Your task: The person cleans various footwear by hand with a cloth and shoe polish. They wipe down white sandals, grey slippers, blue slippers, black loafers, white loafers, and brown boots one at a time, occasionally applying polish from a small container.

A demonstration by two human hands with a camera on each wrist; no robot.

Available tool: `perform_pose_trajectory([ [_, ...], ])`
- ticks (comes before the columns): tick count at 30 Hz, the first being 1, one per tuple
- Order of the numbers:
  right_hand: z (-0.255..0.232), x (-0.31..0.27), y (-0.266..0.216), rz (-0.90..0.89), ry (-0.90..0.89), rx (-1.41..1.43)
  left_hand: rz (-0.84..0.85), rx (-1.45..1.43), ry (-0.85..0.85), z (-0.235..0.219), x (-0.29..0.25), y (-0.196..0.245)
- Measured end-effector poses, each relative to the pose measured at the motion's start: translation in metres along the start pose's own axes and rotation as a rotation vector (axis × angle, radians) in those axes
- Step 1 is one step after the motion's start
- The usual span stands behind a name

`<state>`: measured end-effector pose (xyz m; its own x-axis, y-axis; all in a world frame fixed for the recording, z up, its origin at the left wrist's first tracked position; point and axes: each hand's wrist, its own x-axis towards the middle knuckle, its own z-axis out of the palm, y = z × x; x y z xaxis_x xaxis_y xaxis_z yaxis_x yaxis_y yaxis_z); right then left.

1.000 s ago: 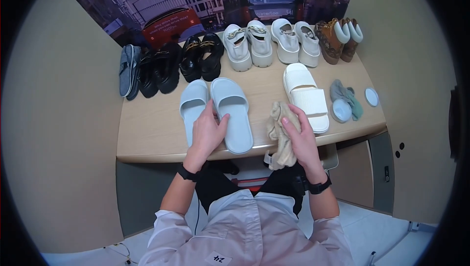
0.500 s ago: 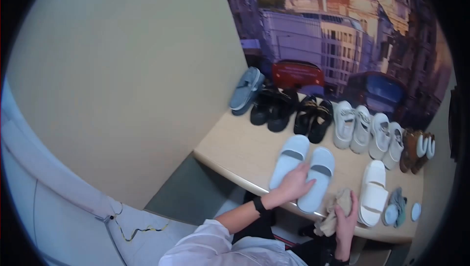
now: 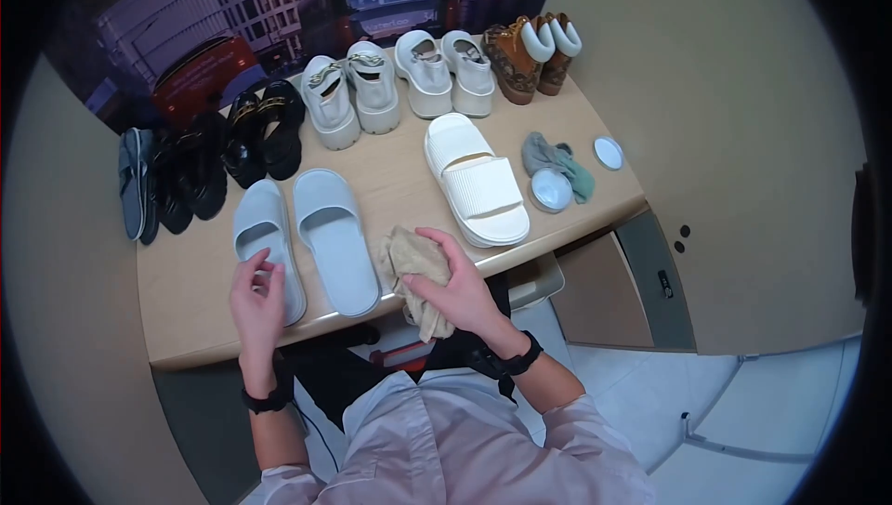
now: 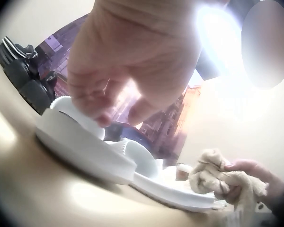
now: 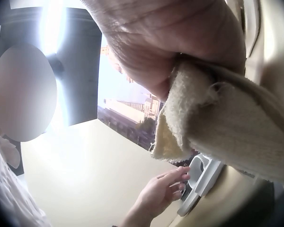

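Note:
Two pale blue slide sandals stand side by side on the table, toes toward the wall. My left hand (image 3: 257, 301) is over the heel half of the left slide (image 3: 263, 222); in the left wrist view its fingers are loosely bent, with nothing between them. To its right is the other blue slide (image 3: 344, 268). My right hand (image 3: 457, 289) grips a crumpled beige cloth (image 3: 409, 263) at the table's front edge, between that slide and a pair of white slides (image 3: 478, 184). In the right wrist view the cloth (image 5: 236, 123) hangs in folds from the hand.
Along the back stand a grey-blue pair (image 3: 137, 184), black shoes (image 3: 200, 166), black loafers (image 3: 267, 133), white platform shoes (image 3: 353, 96) and brown boots (image 3: 520, 59). On the right lie an open round tin (image 3: 552, 190), a grey-green cloth (image 3: 576, 170) and a lid (image 3: 609, 153).
My left hand has shifted from the right blue slide's inner edge to over the left one. My right hand keeps holding the beige cloth. The head view swung left, then back right.

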<state>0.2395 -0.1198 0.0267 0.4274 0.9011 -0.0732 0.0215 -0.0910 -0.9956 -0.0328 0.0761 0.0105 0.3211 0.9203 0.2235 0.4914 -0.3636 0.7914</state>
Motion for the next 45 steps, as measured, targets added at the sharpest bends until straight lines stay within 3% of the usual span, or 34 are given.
perform_pose_trajectory([
  [6, -0.03, -0.005, -0.019, 0.004, 0.05, 0.073, -0.073, -0.078, 0.009, -0.01, 0.001, -0.007],
  [10, -0.041, -0.014, -0.029, -0.054, 0.192, -0.051, -0.096, -0.142, 0.129, -0.013, 0.002, -0.026],
  [15, -0.022, -0.014, -0.017, 0.001, 0.118, 0.069, -0.064, -0.011, 0.23, -0.039, 0.006, -0.025],
  [19, 0.005, 0.007, -0.029, -0.219, 0.206, -0.152, -0.155, 0.176, 0.161, -0.046, 0.003, -0.024],
  [22, 0.017, 0.034, -0.032, -0.273, 0.242, -0.303, -0.193, 0.172, 0.104, -0.041, 0.001, -0.035],
  [26, 0.023, 0.052, -0.015, -0.211, 0.067, -0.823, -0.239, 0.166, 0.028, -0.042, 0.004, -0.035],
  [29, 0.03, 0.051, -0.009, -0.47, 0.181, -1.09, -0.285, 0.16, -0.034, -0.049, 0.015, -0.024],
  [32, 0.032, 0.053, -0.045, -0.511, 0.172, -0.93, -0.238, 0.211, -0.056, -0.058, 0.027, -0.014],
  [35, 0.037, 0.073, -0.077, -0.431, -0.007, -0.784, -0.138, 0.194, -0.071, -0.062, 0.044, -0.012],
  [38, 0.046, 0.098, -0.083, -0.442, -0.153, -0.925, -0.089, 0.128, -0.109, -0.063, 0.066, -0.016],
  [40, 0.056, 0.115, -0.081, -0.454, -0.253, -0.944, -0.054, 0.135, -0.14, -0.064, 0.075, -0.01],
  [43, 0.067, 0.142, -0.067, -0.475, -0.39, -1.038, 0.202, 0.212, -0.226, -0.061, 0.089, -0.019],
  [45, 0.073, 0.157, -0.062, -0.456, -0.486, -1.058, 0.227, 0.207, -0.365, -0.054, 0.102, -0.025],
])
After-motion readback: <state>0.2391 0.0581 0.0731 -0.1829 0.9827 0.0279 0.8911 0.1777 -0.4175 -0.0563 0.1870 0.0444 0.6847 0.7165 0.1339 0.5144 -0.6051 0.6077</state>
